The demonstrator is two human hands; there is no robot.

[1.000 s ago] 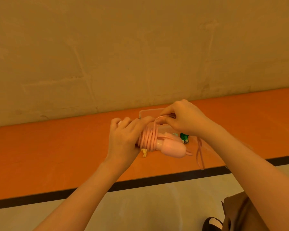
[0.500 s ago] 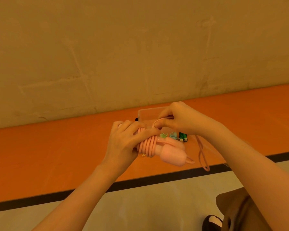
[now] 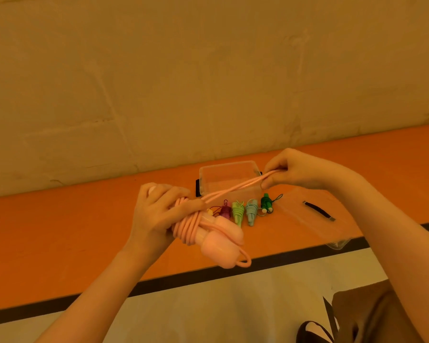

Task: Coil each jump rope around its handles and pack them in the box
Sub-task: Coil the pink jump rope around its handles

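Two hands work the pink jump rope [image 3: 208, 233] above the floor: left hand [image 3: 156, 214] grips its coiled handles, right hand [image 3: 295, 173] pinches the taut loop, likely tucked next, then boxed [image 3: 229, 169].

Both bare forearms reach up from the lower edge of the head view toward the middle; the left hand [image 3: 159, 214] is seen from its back, fingers [image 3: 181, 209] curled tightly round the pink jump rope [image 3: 208, 233], gripping the bundled handles and the coils wound on them; the right hand [image 3: 297, 172] is raised higher and well apart to the right, knuckles upward, thumb and curled fingers pinching the free strands of that rope, which stretch taut between the two hands; the right wrist bends slightly downward.
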